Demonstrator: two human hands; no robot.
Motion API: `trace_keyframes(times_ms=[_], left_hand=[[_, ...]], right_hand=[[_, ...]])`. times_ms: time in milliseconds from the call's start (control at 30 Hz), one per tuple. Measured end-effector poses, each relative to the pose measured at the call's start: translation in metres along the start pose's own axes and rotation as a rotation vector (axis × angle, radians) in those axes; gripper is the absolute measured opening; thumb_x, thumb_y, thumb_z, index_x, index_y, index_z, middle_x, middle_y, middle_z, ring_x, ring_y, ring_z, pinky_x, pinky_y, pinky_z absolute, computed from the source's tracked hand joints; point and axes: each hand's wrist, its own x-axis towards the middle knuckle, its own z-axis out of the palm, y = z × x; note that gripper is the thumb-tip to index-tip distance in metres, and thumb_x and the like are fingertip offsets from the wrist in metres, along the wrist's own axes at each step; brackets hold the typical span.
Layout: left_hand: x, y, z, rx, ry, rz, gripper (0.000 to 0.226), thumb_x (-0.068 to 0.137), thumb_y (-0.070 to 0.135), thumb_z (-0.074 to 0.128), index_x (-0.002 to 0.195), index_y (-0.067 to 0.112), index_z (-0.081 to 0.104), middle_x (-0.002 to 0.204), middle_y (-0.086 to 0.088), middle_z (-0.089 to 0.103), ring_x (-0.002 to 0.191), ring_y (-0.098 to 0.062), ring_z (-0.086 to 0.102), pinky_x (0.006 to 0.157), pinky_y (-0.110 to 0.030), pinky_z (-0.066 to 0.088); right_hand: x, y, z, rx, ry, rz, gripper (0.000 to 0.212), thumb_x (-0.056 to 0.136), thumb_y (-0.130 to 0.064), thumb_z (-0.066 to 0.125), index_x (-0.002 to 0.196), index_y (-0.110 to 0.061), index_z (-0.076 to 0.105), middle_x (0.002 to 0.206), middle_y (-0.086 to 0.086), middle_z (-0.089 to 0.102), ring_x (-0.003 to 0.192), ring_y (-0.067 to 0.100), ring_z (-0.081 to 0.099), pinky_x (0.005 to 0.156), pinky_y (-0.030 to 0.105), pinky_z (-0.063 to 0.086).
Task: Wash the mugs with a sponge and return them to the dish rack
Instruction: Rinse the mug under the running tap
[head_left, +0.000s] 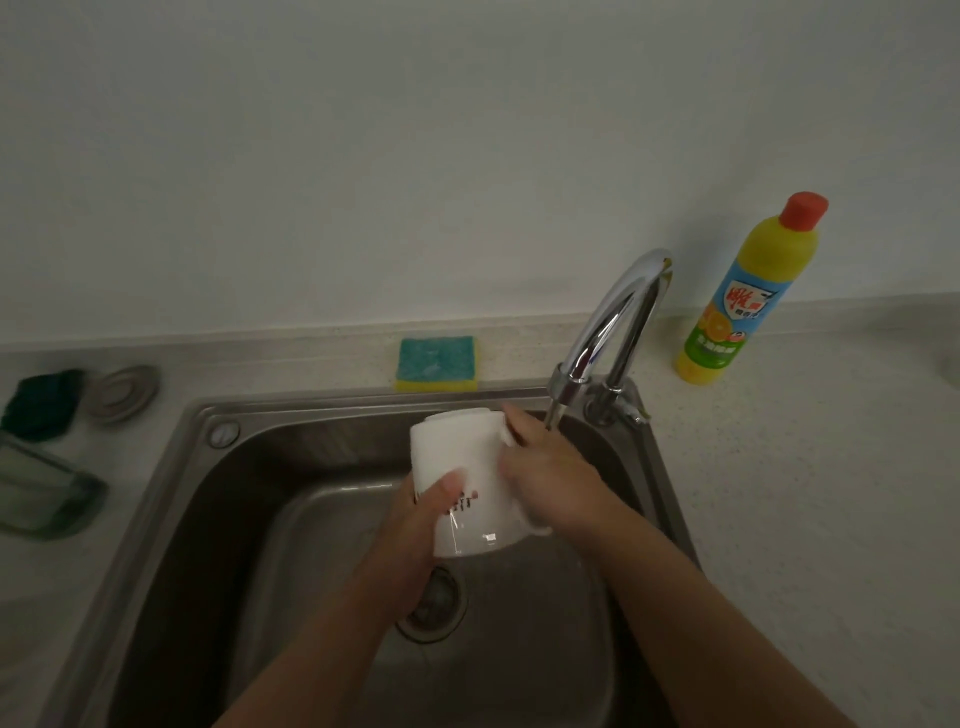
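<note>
- Right now my left hand (415, 525) grips a white ceramic mug (462, 467) from its near left side. My thumb is pressed across the wall beside a small black print, and my other fingers are wrapped under it, out of sight.
- My right hand (550, 483) lies against the mug's right side, with one finger stretched toward its far end. I cannot tell whether my other fingers curl round the handle, because the back of my hand hides them.
- The mug is tilted between my two hands, one end toward the wall and the other toward me. It hangs above the basin of a stainless steel sink (171, 499), not touching it.
- Below my left wrist is the round metal drain strainer (434, 605).
- Just beyond my right fingertips is the spout of a curved chrome tap (613, 327).
- Past the mug, beyond both hands, a yellow sponge (437, 364) with a teal scouring face lies flat on the pale speckled counter (805, 467), touching the sink's back rim.
- Far to the right of my right hand stands a yellow dish soap bottle (748, 296) with a red cap.
- Well to the left of my left hand are a dark green scouring pad (41, 405), a grey round disc (122, 392) and a greenish translucent tray (44, 493).
</note>
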Motion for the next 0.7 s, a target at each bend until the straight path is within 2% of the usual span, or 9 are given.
trace_keyframes(times_ms=[67,133,200,267,400,533,600,633,700], left_hand=[[-0.003,0.000,0.006,-0.080,-0.019,-0.022,0.049,0.076,0.036,0.061,0.117,0.009,0.057,0.097,-0.013,0.074,0.083,-0.023,0.071,0.065,-0.035,0.058],[-0.003,0.004,0.011,-0.215,-0.040,-0.055,0.051,0.073,0.040,0.054,0.114,0.011,0.059,0.100,-0.014,0.073,0.087,-0.026,0.071,0.075,-0.043,0.058],[-0.003,0.009,0.016,-0.285,-0.072,-0.076,0.054,0.073,0.044,0.052,0.117,0.012,0.060,0.110,-0.017,0.070,0.096,-0.031,0.068,0.086,-0.050,0.052],[-0.001,0.014,0.017,-0.266,-0.090,-0.099,0.054,0.074,0.046,0.052,0.117,0.014,0.060,0.110,-0.016,0.070,0.097,-0.032,0.067,0.088,-0.052,0.051],[0.004,0.016,0.020,-0.066,-0.102,-0.097,0.057,0.079,0.046,0.054,0.130,0.021,0.053,0.117,-0.012,0.068,0.100,-0.028,0.068,0.069,-0.038,0.057],[0.007,0.010,0.030,0.084,-0.094,-0.121,0.062,0.079,0.052,0.065,0.134,0.029,0.049,0.122,-0.011,0.065,0.105,-0.031,0.066,0.069,-0.037,0.055],[0.011,0.011,0.038,0.131,-0.127,-0.252,0.063,0.075,0.050,0.070,0.130,0.024,0.054,0.118,-0.014,0.067,0.099,-0.032,0.067,0.070,-0.039,0.055],[0.012,0.015,0.043,0.140,-0.145,-0.321,0.056,0.077,0.046,0.069,0.125,0.020,0.058,0.111,-0.015,0.069,0.091,-0.030,0.068,0.068,-0.038,0.056],[0.015,0.024,0.056,0.141,-0.176,-0.452,0.030,0.085,0.038,0.062,0.105,0.016,0.064,0.082,-0.014,0.073,0.072,-0.026,0.066,0.064,-0.033,0.054]], right_hand=[[0.000,-0.002,-0.007,0.563,-0.199,0.036,0.031,0.093,-0.034,0.053,0.123,-0.030,0.057,0.109,-0.011,0.067,0.099,0.010,0.065,0.080,0.027,0.050],[0.000,0.001,-0.007,0.872,-0.244,0.063,0.036,0.095,-0.037,0.049,0.126,-0.020,0.058,0.113,0.002,0.069,0.101,0.016,0.066,0.083,0.033,0.052],[-0.002,0.007,-0.001,0.925,-0.178,0.089,0.046,0.090,-0.044,0.053,0.129,-0.020,0.058,0.117,0.005,0.068,0.106,0.020,0.064,0.089,0.038,0.051],[-0.004,0.013,0.004,0.894,-0.067,0.088,0.047,0.086,-0.048,0.055,0.125,-0.022,0.060,0.115,0.005,0.068,0.105,0.022,0.065,0.092,0.041,0.051],[-0.006,0.029,0.009,0.790,0.095,0.188,0.042,0.090,-0.057,0.049,0.114,-0.027,0.064,0.108,0.006,0.069,0.097,0.024,0.067,0.091,0.046,0.052],[-0.008,0.046,0.015,0.977,0.133,0.271,0.041,0.089,-0.050,0.054,0.117,-0.022,0.065,0.107,0.012,0.070,0.099,0.029,0.067,0.094,0.051,0.050],[-0.011,0.049,0.013,1.055,0.125,0.252,0.044,0.084,-0.041,0.062,0.120,-0.014,0.063,0.112,0.016,0.068,0.105,0.031,0.064,0.098,0.049,0.046],[-0.012,0.049,0.010,1.065,0.116,0.242,0.047,0.081,-0.037,0.063,0.120,-0.010,0.063,0.114,0.018,0.066,0.108,0.031,0.062,0.100,0.047,0.045],[-0.014,0.051,-0.002,1.012,0.084,0.272,0.037,0.084,-0.033,0.060,0.111,-0.009,0.066,0.108,0.017,0.068,0.101,0.030,0.064,0.093,0.045,0.049]])
